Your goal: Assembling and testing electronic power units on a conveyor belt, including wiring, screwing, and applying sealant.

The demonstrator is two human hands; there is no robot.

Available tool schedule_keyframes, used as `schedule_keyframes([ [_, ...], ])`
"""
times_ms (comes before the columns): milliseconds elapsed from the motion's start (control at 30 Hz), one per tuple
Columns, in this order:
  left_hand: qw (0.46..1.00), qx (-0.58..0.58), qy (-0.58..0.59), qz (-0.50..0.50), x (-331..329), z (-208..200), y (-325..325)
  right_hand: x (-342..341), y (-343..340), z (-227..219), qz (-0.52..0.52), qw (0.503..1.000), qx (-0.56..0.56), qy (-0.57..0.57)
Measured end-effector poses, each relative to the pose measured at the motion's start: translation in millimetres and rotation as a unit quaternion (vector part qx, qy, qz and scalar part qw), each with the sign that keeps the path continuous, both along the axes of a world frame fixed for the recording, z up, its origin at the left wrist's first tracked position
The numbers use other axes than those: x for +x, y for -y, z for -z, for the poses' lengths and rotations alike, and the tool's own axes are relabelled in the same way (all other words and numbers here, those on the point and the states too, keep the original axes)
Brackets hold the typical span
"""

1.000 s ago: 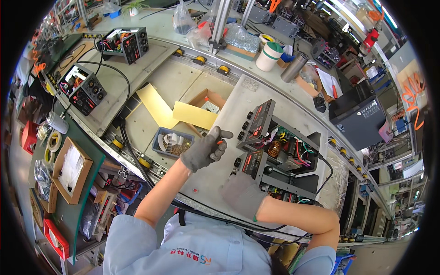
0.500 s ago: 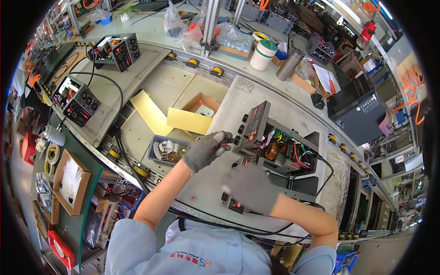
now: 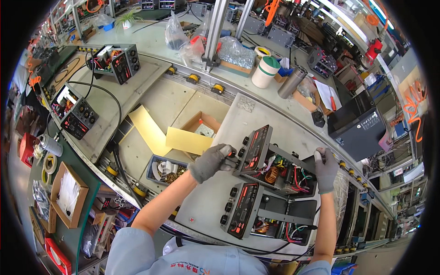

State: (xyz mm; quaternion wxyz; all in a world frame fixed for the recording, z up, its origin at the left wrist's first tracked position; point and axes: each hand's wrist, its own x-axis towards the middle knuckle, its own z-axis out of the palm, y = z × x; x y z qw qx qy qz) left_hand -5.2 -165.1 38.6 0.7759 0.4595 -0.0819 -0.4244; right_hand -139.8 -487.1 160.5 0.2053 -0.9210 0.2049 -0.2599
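Left grip, a grey-gloved hand (image 3: 210,165), is pinched narrow around a small dark piece with an orange spot (image 3: 230,155), just beside the front of an open-topped black metal electronics unit (image 3: 276,168) on the pale grey worktop (image 3: 204,199). Right grip, likewise gloved (image 3: 326,170), curls near the unit's rear; whether it holds anything, I cannot tell. Nearer the person sits a matching black unit (image 3: 266,213).

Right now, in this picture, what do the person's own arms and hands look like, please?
The left hand and right hand both wear grey gloves ending around the wrist. The forearms are bare. The light-blue sleeves are short and match the shirt, which has a coloured printed marking.
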Motion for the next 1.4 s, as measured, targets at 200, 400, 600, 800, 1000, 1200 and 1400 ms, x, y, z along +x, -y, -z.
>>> schedule_keyframes([
  [200, 0.996, -0.062, 0.013, 0.063, 6, -6, 9, 1, 28, 28, -0.007, 0.996, -0.082, 0.019],
  [400, 0.992, -0.075, 0.014, 0.099, 11, -9, 11, 7, 26, 31, 0.007, 0.998, -0.057, 0.012],
  [600, 0.995, -0.046, 0.028, 0.08, 15, 3, 21, 5, 23, 29, -0.004, 0.998, -0.065, 0.022],
  [800, 0.99, -0.037, 0.042, 0.13, 25, -2, 23, 4, 21, 29, 0.003, 0.997, -0.07, 0.018],
  [1000, 0.986, -0.026, 0.072, 0.147, 30, -1, 25, 6, 26, 32, 0.015, 0.998, -0.068, 0.009],
  [1200, 0.977, -0.045, 0.086, 0.188, 38, 0, 23, 7, 23, 31, 0.016, 0.999, -0.043, 0.007],
  [1400, 0.969, -0.048, 0.128, 0.208, 49, 3, 28, 6, 24, 30, 0.018, 0.999, -0.042, 0.0],
])
